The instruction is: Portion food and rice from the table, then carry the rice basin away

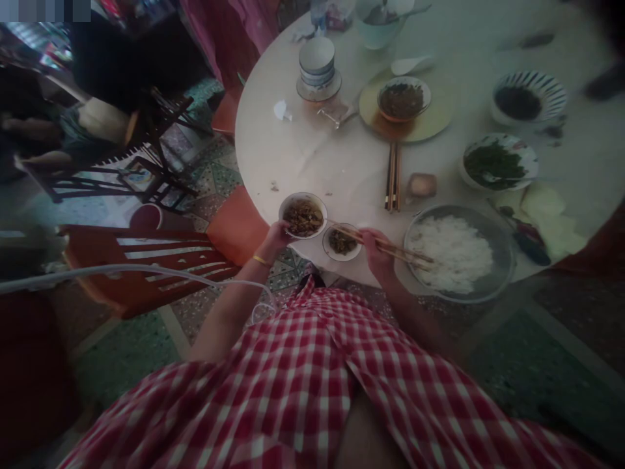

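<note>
My left hand (277, 240) grips the rim of a bowl of brown chopped food (303, 217) at the near edge of the round table. In my right hand (378, 253) is a pair of chopsticks (403, 251), pinched between the fingers. Their one end reaches left toward the bowl's right side, over a smaller bowl (342, 242) of dark food; the other end sticks out over a big basin of white food (456, 254), perhaps rice or noodles. Whether the tips hold any food is too blurred to tell.
More chopsticks (393, 177) lie near a yellow plate (439, 120) bearing a bowl. Stacked bowls (317, 62) stand farther back. A bowl of greens (495, 161) is at the right. An orange chair (146, 267) and a pale tube (161, 268) are on my left; someone sits beyond.
</note>
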### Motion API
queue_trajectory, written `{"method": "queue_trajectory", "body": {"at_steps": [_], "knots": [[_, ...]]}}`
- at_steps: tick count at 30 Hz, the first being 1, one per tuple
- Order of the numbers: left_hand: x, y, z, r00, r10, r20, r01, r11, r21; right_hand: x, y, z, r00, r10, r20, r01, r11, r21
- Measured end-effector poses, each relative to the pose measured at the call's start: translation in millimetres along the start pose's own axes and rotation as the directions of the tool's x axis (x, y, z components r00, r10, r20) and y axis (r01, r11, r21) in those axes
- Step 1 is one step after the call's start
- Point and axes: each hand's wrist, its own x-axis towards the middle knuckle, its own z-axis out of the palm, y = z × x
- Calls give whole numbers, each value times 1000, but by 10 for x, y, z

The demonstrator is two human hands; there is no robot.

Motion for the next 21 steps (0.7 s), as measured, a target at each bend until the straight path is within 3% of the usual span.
{"method": "queue_trajectory", "body": {"at_steps": [5, 10, 13, 15, 17, 19, 21], "knots": [[119, 324, 137, 995, -71, -74, 85, 974, 210, 131, 5, 366, 984, -162, 79, 173, 970, -172], [245, 576, 199, 994, 42, -99, 7, 892, 451, 129, -96, 540, 968, -235, 91, 251, 927, -280], [190, 652, 149, 973, 215, -80, -140, 834, 534, 98, -151, 599, 978, -197, 68, 208, 919, -335], [34, 646, 116, 915, 403, -33, -321, 774, 545, 72, -165, 659, 982, -174, 77, 190, 913, -362], [-202, 577, 123, 877, 475, 75, -438, 726, 530, 43, -157, 738, 979, -175, 106, 203, 900, -386], [-452, 458, 187, 928, 293, 230, -373, 753, 542, 8, -131, 831, 971, -190, 149, 235, 882, -408], [-640, 328, 295, 946, -12, 324, -163, 847, 507, -37, -98, 935, 952, -222, 213, 293, 863, -411]]}}
